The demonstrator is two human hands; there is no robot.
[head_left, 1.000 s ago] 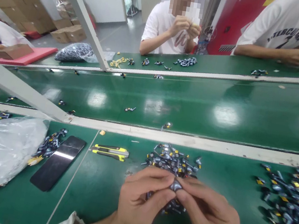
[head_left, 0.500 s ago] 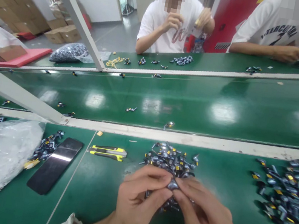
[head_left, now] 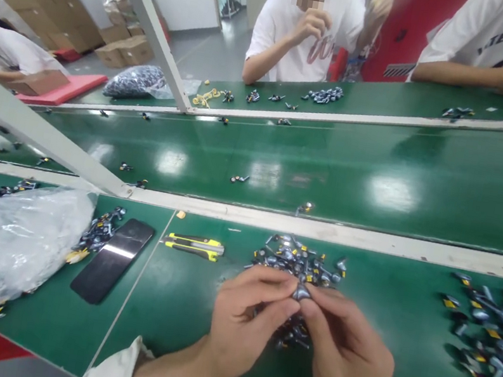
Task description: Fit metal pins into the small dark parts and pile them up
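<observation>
A small glossy blue-grey earbud-shaped part (head_left: pixel 301 293) is pinched between the fingertips of both hands. My left hand (head_left: pixel 249 317) grips it from the left with thumb and fingers. From the right, my right hand (head_left: pixel 344 352) holds the same piece, also closed. Fingers cover much of it. Just behind and below the hands lies a pile of similar dark parts (head_left: pixel 289 253), several with yellow bits on them. My hands partly hide this pile.
Left of my hands lie a yellow utility knife (head_left: pixel 193 246), a black phone (head_left: pixel 113 260) and a clear plastic bag (head_left: pixel 0 249). More parts (head_left: pixel 496 339) are heaped at right. Beyond a white rail (head_left: pixel 322 229) runs a green conveyor belt (head_left: pixel 334 157); co-workers sit across it.
The view has shifted, so most of the scene sits further right and slightly higher. Both hands still pinch the part. Across the belt, a co-worker's raised hand has moved up and outward.
</observation>
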